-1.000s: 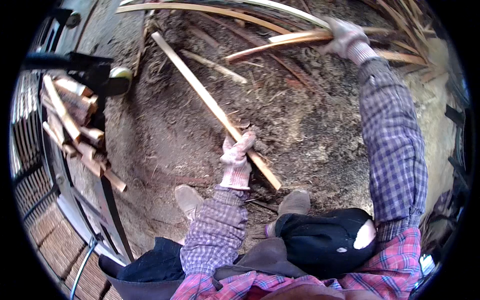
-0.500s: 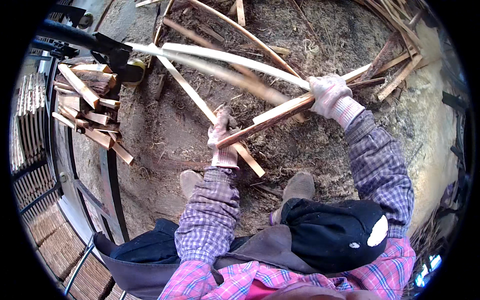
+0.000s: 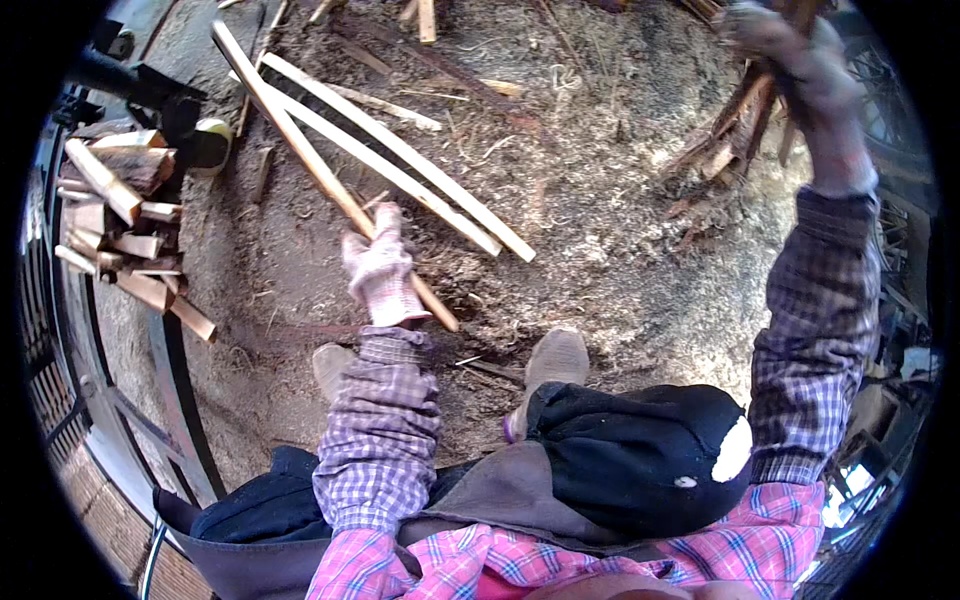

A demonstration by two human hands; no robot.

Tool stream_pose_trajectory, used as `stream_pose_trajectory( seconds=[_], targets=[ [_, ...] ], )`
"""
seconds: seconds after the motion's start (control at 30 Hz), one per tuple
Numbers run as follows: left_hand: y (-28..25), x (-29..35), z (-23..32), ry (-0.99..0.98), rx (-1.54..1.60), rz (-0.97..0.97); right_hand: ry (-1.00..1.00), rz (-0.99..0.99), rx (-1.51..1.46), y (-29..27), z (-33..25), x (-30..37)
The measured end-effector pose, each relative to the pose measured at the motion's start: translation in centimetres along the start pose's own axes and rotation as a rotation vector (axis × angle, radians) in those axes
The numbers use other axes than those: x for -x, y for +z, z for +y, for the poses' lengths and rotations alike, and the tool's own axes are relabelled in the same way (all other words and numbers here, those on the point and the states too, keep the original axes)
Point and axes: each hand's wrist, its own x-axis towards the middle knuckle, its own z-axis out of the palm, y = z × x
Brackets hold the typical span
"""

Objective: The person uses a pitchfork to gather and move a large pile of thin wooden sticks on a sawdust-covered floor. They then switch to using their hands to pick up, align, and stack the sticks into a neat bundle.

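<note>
My left hand (image 3: 382, 255), in a pale, soiled work glove, is closed around a long, thin wooden strip (image 3: 300, 135) that slants from the upper left down toward my feet. Just right of it, two pale wooden strips (image 3: 400, 150) lie side by side on the ground. My right hand (image 3: 805, 85), gloved too and slightly blurred, reaches to the far upper right. Its fingers are wrapped round dark, bark-covered wood strips (image 3: 798, 20), partly hidden by the glove. Under that hand, rough bark strips (image 3: 735, 140) lie in a heap.
A stack of short split wood pieces (image 3: 125, 215) stands at the left beside a dark metal machine part (image 3: 150, 90). The ground (image 3: 600, 240) is strewn with sawdust and shavings. My shoes (image 3: 555, 360) rest on it. Bundled slats (image 3: 110, 510) stand at lower left.
My right hand has swung to the far upper right with dark strips. The pale strips now lie on the ground. My left hand has shifted slightly left, and the view has moved too.
</note>
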Motion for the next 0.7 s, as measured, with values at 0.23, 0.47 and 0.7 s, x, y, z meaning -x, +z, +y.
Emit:
stream_pose_trajectory(
  seconds=[0.23,0.47,0.7],
  targets=[
    [2.6,-5.1,2.8,0.435,-1.114,0.150,0.009,0.554,-0.046,-9.5,4.4,3.7],
    [6.9,-5.4,2.2,0.230,-1.350,-0.018,0.188,0.532,0.549,-16.7,24.9,7.3],
    [9.9,-4.8,2.4,0.409,-1.340,0.256,0.990,0.550,1.210,-2.5,25.9,3.2]
  ],
)
